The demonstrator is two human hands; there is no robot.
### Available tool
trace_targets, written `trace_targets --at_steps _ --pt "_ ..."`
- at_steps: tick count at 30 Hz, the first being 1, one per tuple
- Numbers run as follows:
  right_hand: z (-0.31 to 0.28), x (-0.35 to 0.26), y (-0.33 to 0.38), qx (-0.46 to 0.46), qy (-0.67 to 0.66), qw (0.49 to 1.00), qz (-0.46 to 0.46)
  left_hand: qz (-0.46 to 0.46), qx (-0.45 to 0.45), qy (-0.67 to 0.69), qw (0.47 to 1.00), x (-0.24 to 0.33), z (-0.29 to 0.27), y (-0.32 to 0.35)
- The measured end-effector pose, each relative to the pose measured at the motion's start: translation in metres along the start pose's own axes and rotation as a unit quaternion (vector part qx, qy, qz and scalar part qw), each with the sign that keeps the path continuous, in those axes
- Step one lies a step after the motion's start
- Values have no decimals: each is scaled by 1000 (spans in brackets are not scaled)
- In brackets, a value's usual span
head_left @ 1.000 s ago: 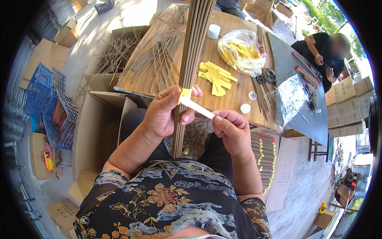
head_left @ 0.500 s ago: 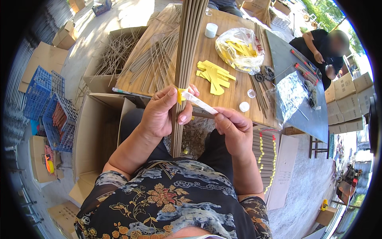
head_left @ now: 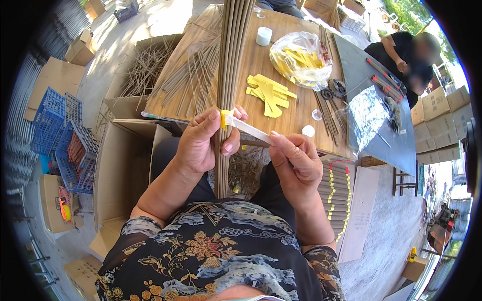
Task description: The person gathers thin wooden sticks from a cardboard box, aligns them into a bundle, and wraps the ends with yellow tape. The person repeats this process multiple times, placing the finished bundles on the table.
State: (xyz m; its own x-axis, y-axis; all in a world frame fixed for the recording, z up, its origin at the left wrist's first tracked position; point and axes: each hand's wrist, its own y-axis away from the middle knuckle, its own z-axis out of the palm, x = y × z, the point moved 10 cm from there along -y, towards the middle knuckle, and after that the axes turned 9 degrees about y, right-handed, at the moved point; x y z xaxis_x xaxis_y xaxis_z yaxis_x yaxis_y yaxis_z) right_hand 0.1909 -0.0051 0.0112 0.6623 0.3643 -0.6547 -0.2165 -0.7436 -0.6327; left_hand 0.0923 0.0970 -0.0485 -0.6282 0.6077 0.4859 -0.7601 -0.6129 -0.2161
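A tall bundle of thin brown sticks [head_left: 233, 60] stands nearly upright before me, its lower end between my knees. My left hand [head_left: 197, 143] is wrapped round it at about mid-height, where one end of a paper strip [head_left: 254, 132] lies against the sticks. That strip is yellow on one face and whitish on the other. My right hand [head_left: 299, 163] pinches its free end between thumb and fingers, holding it stretched out to the right. Beyond my hands, a loose pile of yellow strips [head_left: 271, 95] lies on the wooden table [head_left: 251, 57].
A clear plastic bag [head_left: 319, 76] of yellow strips, a white jar [head_left: 263, 36] and a white lid [head_left: 308, 131] are on the table. An open carton [head_left: 113, 175] stands at my left. Banded stick bundles [head_left: 337, 200] lie at right. A person [head_left: 386, 50] works beyond the grey table.
The bundle's upper end has shifted slightly left. My right hand keeps its pinch on the strip, its fingers a little differently set. The other person's hands have moved.
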Motion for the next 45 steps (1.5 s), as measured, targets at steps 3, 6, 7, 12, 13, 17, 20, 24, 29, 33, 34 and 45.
trace_targets --at_steps 3,6,7,12,13,17,20,24,29,33,34,45 --pt "-2 0 2 2 5 1000 3 1 -1 10 1000 2 3 0" --pt "-3 0 -1 0 6 1000 12 -12 -13 6 1000 0 2 -1" --pt "-3 0 -2 0 7 1000 12 -16 -16 8 1000 -1 2 -1" --pt "-5 3 0 0 9 1000 22 -9 24 6 1000 -3 -3 0" --pt "-7 5 1 1 14 999 31 -19 20 0 1000 -4 -7 1" --pt "-35 25 12 49 48 995 76 21 11 -40 999 3 -2 -2" --pt "-63 65 29 103 142 974 147 27 27 -82 996 4 -4 -4" --pt "-85 163 75 133 152 934 295 31 28 -116 992 -1 -3 -8" --pt "-71 235 103 130 121 920 350 29 20 -159 987 -12 3 -20" --pt "-64 252 98 119 211 918 313 25 20 -173 984 -17 5 -26" --pt "-61 251 95 118 216 921 302 25 23 -176 984 -18 3 -26" --pt "-67 182 59 113 289 928 208 8 42 -151 988 -24 2 -25"
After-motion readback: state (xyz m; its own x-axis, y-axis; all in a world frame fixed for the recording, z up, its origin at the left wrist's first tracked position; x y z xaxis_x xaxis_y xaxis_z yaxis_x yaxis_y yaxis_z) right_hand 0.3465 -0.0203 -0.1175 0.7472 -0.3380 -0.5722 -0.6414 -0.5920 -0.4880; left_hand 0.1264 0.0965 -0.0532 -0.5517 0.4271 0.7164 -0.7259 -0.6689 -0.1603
